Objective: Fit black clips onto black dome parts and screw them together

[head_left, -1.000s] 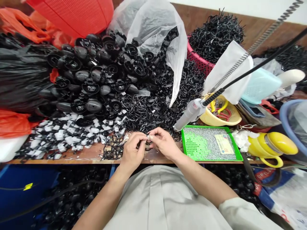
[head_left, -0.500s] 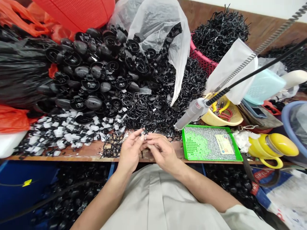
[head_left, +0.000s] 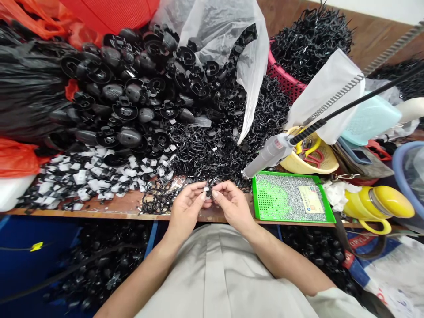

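Just above the bench's front edge, my left hand [head_left: 186,211] pinches a small black and white plastic piece [head_left: 207,189] between thumb and fingertips. My right hand [head_left: 234,206] meets it from the other side, its thumb and fingers closed at the piece's dark end. The fingertips cover much of the piece, so its full shape is hidden. Left of the hands lies a spread of small white and black plastic parts [head_left: 81,176]. Behind them is a heap of thin black curved pieces [head_left: 212,152]. A grey electric screwdriver [head_left: 265,155] hangs at the right.
A green tray [head_left: 270,217] of small silvery screws stands right of my hands. Beyond it are a yellow basket [head_left: 308,165] with pliers and a yellow mug [head_left: 366,205]. Black rounded housings [head_left: 130,137] pile up at back left, near a clear plastic bag [head_left: 251,88].
Both hands have shifted slightly to the right. My right-hand fingers have drawn back from overlapping the left, and more of the black and white piece shows. The view has tilted slightly.
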`<action>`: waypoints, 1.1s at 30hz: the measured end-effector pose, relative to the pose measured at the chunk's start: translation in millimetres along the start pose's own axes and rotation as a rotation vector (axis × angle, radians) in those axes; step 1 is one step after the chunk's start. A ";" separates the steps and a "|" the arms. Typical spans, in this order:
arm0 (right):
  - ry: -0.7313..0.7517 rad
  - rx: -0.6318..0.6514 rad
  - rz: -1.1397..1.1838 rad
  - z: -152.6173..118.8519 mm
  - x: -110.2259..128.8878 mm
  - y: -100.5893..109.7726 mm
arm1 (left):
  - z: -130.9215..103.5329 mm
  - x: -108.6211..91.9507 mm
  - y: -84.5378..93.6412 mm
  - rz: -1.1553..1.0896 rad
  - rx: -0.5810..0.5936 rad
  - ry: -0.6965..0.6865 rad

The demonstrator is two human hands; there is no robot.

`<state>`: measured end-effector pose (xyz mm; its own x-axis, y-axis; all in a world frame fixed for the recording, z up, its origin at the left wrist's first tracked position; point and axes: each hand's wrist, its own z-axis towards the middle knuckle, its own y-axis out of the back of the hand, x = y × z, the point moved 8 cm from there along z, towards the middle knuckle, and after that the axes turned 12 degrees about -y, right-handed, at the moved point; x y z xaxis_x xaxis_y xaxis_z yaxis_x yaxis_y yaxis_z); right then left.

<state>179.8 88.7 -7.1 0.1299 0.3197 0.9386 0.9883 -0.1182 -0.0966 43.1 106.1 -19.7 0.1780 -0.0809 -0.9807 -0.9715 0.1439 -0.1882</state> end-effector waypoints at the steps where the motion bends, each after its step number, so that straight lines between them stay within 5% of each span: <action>1: 0.001 0.000 -0.001 -0.6 0.0 0.1 | -0.4 0.7 0.8 -0.022 -0.026 -0.001; 6: 0.009 -0.001 -0.034 -0.8 -1.1 0.8 | -4.5 -1.5 -0.8 0.029 -0.065 -0.019; 25: 0.062 0.186 -0.259 -2.7 0.5 -4.7 | -11.6 3.2 -15.5 -0.022 0.223 0.115; 33: 0.279 0.007 -0.515 -8.5 40.3 1.6 | -8.3 7.7 -8.7 0.214 0.214 -0.017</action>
<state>186.0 93.4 33.4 -0.3924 0.0749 0.9167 0.9191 -0.0062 0.3940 51.6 96.0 -25.2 -0.0230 -0.0105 -0.9997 -0.9325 0.3606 0.0176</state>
